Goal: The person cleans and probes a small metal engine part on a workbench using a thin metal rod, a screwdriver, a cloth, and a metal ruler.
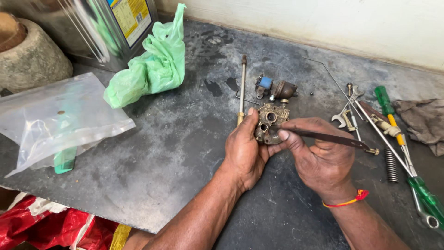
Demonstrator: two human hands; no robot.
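Observation:
My left hand (245, 148) grips a small brass valve body (270, 121) with round ports, held upright just above the dark slab. My right hand (321, 155) pinches a thin flat dark metal blade (328, 137), its tip pressed against the valve body's right face. A red-and-yellow thread circles my right wrist. Just behind the valve body lie a brown fitting with a blue cap (273, 88) and a long thin brass rod (242, 88).
A green plastic bag (150, 69), a clear plastic bag (55, 115) and a metal tin (106, 28) lie at the left. Spanners (347, 113), green-handled screwdrivers (386, 104), a spring (391, 164) and a grey rag (423, 120) sit at the right. A stone block (32, 60) stands far left.

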